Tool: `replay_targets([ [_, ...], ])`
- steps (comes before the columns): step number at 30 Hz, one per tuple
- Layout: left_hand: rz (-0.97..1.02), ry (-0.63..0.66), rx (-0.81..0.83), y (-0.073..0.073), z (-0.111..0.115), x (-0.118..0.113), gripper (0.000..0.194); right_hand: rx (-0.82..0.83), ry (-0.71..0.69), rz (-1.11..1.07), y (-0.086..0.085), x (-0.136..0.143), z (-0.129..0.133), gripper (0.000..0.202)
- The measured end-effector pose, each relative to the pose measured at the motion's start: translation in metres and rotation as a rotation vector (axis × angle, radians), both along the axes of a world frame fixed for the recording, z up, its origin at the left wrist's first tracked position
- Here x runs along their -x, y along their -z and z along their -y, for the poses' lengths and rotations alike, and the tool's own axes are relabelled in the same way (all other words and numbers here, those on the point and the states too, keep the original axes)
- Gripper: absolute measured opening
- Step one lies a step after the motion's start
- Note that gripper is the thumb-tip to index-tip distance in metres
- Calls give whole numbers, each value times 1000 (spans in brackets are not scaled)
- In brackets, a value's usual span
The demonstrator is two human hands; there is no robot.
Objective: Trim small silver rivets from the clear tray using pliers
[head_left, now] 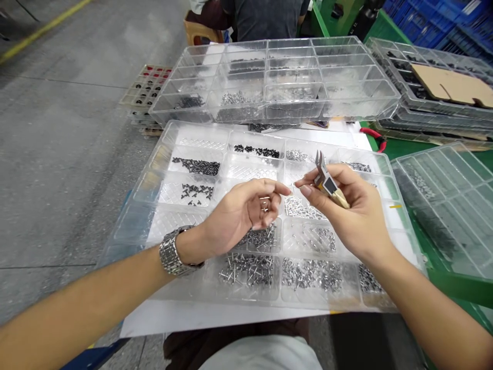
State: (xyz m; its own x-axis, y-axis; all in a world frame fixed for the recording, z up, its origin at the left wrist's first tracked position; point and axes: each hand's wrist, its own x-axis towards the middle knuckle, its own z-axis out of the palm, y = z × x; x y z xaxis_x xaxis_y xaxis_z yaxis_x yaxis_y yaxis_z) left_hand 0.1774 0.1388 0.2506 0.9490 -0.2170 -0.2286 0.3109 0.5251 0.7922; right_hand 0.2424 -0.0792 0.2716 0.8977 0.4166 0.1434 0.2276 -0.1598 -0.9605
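Observation:
My right hand [356,205] is closed around a pair of small cutting pliers [326,181], whose metal jaws point up and away. Its thumb and forefinger also come together at the tips, where any tiny part is too small to name. Facing it, my left hand [246,208] has curled fingers, with the thumb and forefinger pressed together close to the right fingertips. Whatever they pinch cannot be made out. Both hands hover over a clear compartment tray [246,295]. Below them lie small silver metal pieces [302,208] and silver pins [250,270].
Behind stands another clear divided tray [239,110]. Stacked trays with a cardboard piece [454,85] are at the back right, near a red-handled tool [373,134]. A clear tray [454,200] lies on the right. A seated person [265,20] is beyond the table.

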Motion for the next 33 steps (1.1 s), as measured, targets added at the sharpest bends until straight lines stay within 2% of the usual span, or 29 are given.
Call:
replay_targets([
  [4, 83, -90, -277, -2, 5, 3, 28, 11, -19, 33, 2, 0, -1, 16],
  [8, 111, -171, -401, -3, 8, 3, 29, 15, -48, 47, 5, 0, 0, 15],
  [18, 137, -185, -481, -2, 6, 2, 28, 5, -59, 64, 8, 0, 1, 20],
  [24, 119, -174, -450, -1, 5, 2, 24, 20, -58, 55, 5, 4, 0, 19],
  [29, 103, -145, -455, -2, 4, 2, 26, 14, 51, 35, -2, 0, 0, 17],
  [33, 84, -117, -471, -4, 3, 2, 28, -76, 100, -5, -12, -6, 2, 28],
])
